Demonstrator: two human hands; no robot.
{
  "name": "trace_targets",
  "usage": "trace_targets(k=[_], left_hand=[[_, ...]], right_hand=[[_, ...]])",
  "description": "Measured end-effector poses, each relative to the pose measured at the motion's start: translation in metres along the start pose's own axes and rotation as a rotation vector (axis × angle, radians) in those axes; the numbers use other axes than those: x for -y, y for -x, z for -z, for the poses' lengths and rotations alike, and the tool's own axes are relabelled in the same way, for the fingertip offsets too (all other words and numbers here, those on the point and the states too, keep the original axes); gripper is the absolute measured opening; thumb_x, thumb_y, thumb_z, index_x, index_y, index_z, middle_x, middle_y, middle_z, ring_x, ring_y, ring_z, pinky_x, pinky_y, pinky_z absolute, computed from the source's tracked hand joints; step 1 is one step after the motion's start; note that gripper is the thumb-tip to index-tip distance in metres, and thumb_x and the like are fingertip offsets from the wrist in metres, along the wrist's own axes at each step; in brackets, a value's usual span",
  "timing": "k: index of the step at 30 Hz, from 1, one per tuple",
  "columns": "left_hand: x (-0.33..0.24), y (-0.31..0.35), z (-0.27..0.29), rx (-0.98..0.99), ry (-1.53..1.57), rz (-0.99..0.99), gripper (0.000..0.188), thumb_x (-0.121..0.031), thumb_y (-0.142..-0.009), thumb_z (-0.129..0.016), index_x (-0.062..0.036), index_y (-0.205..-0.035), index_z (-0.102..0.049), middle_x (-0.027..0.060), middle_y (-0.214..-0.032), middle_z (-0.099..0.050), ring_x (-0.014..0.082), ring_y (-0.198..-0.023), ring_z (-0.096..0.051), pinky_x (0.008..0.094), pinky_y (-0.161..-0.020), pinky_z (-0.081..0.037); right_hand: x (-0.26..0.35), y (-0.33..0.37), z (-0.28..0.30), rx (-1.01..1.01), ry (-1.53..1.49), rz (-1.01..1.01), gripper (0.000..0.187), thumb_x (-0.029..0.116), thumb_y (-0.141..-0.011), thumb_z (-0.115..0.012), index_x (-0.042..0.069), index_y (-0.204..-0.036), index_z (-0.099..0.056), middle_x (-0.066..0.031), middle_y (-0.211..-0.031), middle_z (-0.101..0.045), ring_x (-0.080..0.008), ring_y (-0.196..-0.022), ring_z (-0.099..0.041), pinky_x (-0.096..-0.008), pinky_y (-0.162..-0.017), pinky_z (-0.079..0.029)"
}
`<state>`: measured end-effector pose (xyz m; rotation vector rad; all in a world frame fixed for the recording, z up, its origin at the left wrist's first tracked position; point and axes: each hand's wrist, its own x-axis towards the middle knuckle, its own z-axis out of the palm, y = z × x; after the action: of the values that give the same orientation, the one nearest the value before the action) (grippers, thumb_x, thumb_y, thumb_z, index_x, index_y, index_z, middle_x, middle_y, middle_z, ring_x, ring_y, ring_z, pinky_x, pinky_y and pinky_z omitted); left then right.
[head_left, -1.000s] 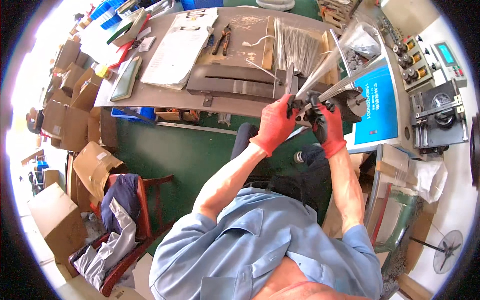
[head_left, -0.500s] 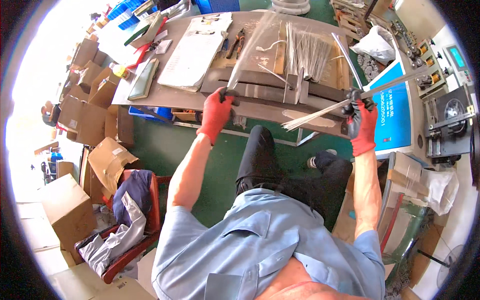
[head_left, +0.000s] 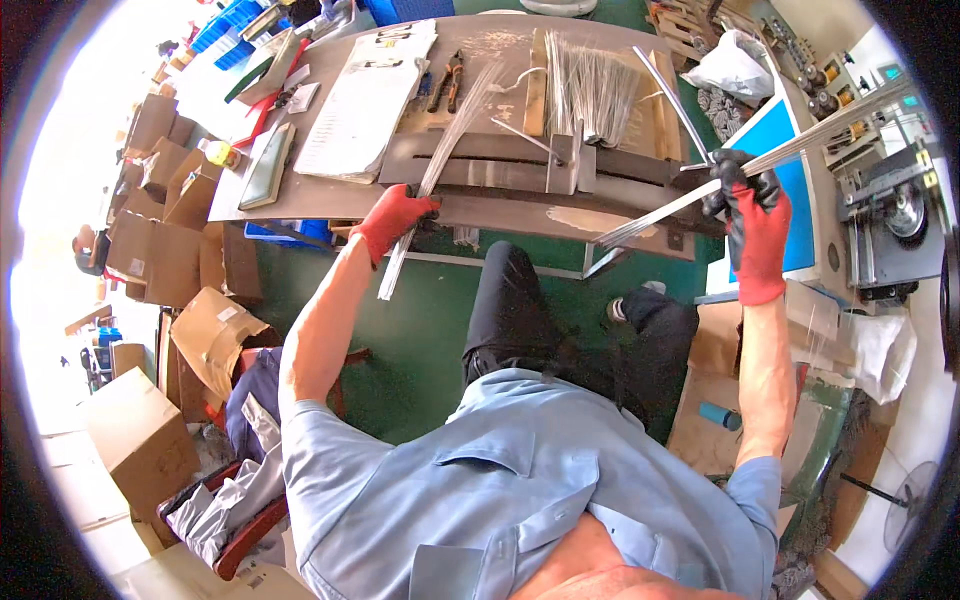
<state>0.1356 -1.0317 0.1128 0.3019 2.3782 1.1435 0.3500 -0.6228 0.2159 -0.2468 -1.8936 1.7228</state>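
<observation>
My left hand (head_left: 398, 222), in a red and black glove, is closed around a bundle of thin metal wires (head_left: 452, 142). These slant from below the hand across the table's near edge, their far ends over the tabletop. In its matching glove, my right hand (head_left: 755, 232) grips a second wire bundle (head_left: 665, 208). That one runs from beyond the table's right front edge up toward the machines. Between the hands lies a long dark slotted metal bar (head_left: 480, 173) with an upright plate (head_left: 572, 165). More loose wires (head_left: 592, 90) lie between wooden strips behind it.
Pliers (head_left: 448, 82) and a stack of papers (head_left: 362, 105) lie on the brown table (head_left: 310, 190). A blue-topped cabinet (head_left: 795, 215) and machines (head_left: 895, 215) stand at the right. Cardboard boxes (head_left: 145, 250) and a chair with clothing (head_left: 235, 495) are at the left.
My left hand has moved left and lower, and its wire bundle now reaches below the hand. My right hand has shifted right with its bundle. The view has turned slightly.
</observation>
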Motion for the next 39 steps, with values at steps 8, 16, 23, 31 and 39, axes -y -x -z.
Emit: trace_targets(k=[8, 16, 23, 31, 39], left_hand=[[-0.019, 0.015, 0.041, -0.107, -0.725, -0.023, 0.047, -0.035, -0.081, -0.068, 0.0001, -0.111, -0.061, 0.021, -0.101, -0.068, 0.035, -0.086, -0.067, 0.0426, -0.071, -0.051], [-0.146, 0.043, -0.047, -0.302, -0.279, -0.786, 0.046, -0.008, -0.083, -0.065, -0.0084, -0.128, -0.058, 0.0165, -0.121, -0.062, 0.0283, -0.106, -0.065, 0.0344, -0.088, -0.051], [-0.213, -0.009, -0.19, 0.171, 0.211, -0.82, 0.046, -0.007, -0.083, -0.064, -0.0072, -0.128, -0.057, 0.0223, -0.1, -0.066, 0.0106, -0.084, -0.064, 0.0308, -0.078, -0.05], [-0.231, -0.027, -0.212, 0.119, 0.148, -0.997, 0.031, -0.008, -0.08, -0.064, -0.0072, -0.111, -0.064, 0.0217, -0.084, -0.064, 0.0404, -0.079, -0.061, 0.0364, -0.069, -0.05], [-0.256, -0.028, -0.198, 0.065, 0.106, -1.02, 0.028, -0.01, -0.083, -0.064, -0.0079, -0.112, -0.065, 0.0157, -0.083, -0.069, 0.0182, -0.068, -0.066, 0.0343, -0.066, -0.051]], right_hand=[[0.047, -0.01, 0.016, -0.042, 0.446, 0.227, 0.016, 0.006, -0.089, -0.056, 0.0, -0.099, -0.066, -0.0029, -0.082, -0.069, -0.0108, -0.073, -0.059, -0.0288, -0.067, -0.048], [0.036, -0.038, 0.001, -0.015, 0.635, 0.361, 0.013, 0.008, -0.084, -0.061, 0.007, -0.096, -0.067, -0.013, -0.081, -0.069, -0.0263, -0.073, -0.067, -0.0371, -0.067, -0.051], [0.005, -0.039, -0.017, -0.016, 0.602, 0.331, 0.017, 0.015, -0.08, -0.068, 0.007, -0.094, -0.065, -0.0172, -0.086, -0.066, -0.0373, -0.08, -0.064, -0.0417, -0.07, -0.05], [0.015, -0.037, -0.005, -0.063, 0.631, 0.318, 0.016, 0.013, -0.079, -0.067, 0.006, -0.094, -0.066, -0.0177, -0.081, -0.066, -0.0359, -0.076, -0.064, -0.0398, -0.068, -0.051], [0.09, -0.071, 0.02, -0.028, 0.533, 0.447, 0.023, 0.019, -0.085, -0.066, 0.006, -0.104, -0.07, -0.0036, -0.082, -0.069, -0.013, -0.074, -0.064, -0.0306, -0.069, -0.05]])
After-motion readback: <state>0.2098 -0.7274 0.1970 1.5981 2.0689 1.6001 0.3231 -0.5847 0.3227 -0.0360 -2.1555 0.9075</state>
